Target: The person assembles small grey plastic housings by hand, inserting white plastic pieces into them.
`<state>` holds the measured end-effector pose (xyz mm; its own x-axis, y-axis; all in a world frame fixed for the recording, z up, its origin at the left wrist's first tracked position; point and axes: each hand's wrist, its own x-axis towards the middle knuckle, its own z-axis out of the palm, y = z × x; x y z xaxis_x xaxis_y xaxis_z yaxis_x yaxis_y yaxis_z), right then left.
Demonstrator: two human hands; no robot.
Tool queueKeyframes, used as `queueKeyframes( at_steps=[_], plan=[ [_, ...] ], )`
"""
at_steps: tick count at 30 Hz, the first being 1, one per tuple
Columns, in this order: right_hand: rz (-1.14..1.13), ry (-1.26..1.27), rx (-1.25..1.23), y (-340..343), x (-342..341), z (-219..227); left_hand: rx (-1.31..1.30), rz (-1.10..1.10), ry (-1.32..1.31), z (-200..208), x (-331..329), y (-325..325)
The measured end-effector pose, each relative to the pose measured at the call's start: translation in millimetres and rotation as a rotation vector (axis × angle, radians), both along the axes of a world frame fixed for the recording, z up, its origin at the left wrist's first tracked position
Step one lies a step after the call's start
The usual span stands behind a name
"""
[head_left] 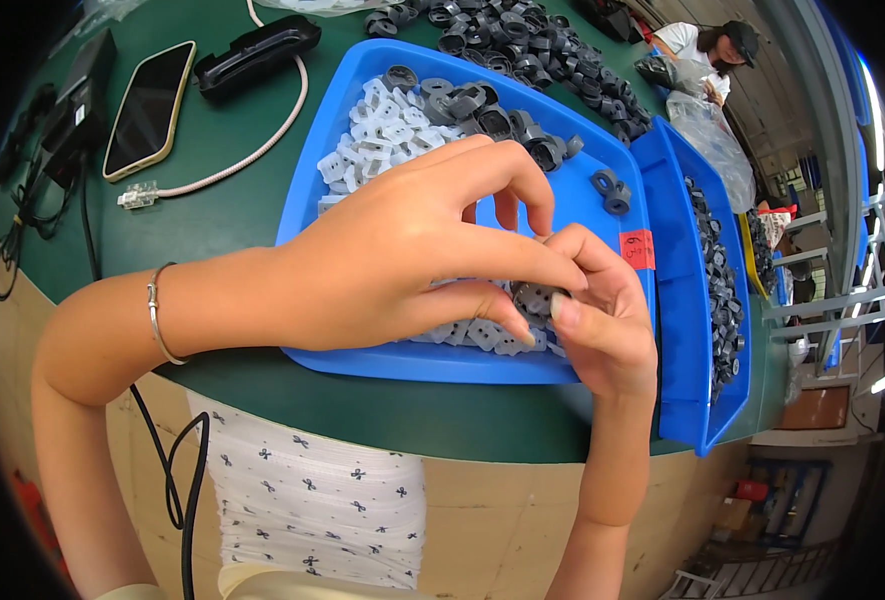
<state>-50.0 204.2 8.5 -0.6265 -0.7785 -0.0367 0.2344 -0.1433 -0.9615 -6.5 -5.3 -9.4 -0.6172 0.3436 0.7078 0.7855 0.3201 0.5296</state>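
In front of me, over the blue tray point(442, 368), my right hand point(607, 315) pinches a small dark grey plastic part point(535, 299) between thumb and fingers. A pale, holed face shows on it. My left hand point(432, 235) arches across the tray from the left. Its thumb and index finger are apart on either side of the part, the index tip by the right fingers; whether they press on it is hard to see. White plastic pieces point(387, 130) and dark grey rings point(482, 105) lie in the tray, partly hidden beneath my hands.
A second blue bin point(687, 400) with dark parts point(717, 300) stands on the right. Loose dark rings point(552, 55) are heaped behind the tray. A phone point(149, 110), a cable point(262, 170) and a black device point(257, 58) lie left. Another person point(702, 50) sits far right.
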Motion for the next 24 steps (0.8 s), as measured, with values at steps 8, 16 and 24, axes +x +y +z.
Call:
queueKeyframes(
  at_steps=[8,16,24],
  plan=[
    [0.043,0.033,-0.024,5.9,-4.7,-2.7,0.008,-0.042,0.056,-0.1,-3.6,0.9],
    [-0.066,0.329,0.098,-0.8,4.5,7.9,-0.040,0.066,0.116,0.0,2.2,2.5],
    [-0.181,0.343,0.168,-6.6,14.2,1.3,-0.113,0.102,0.214,0.1,3.6,3.8]
  ],
)
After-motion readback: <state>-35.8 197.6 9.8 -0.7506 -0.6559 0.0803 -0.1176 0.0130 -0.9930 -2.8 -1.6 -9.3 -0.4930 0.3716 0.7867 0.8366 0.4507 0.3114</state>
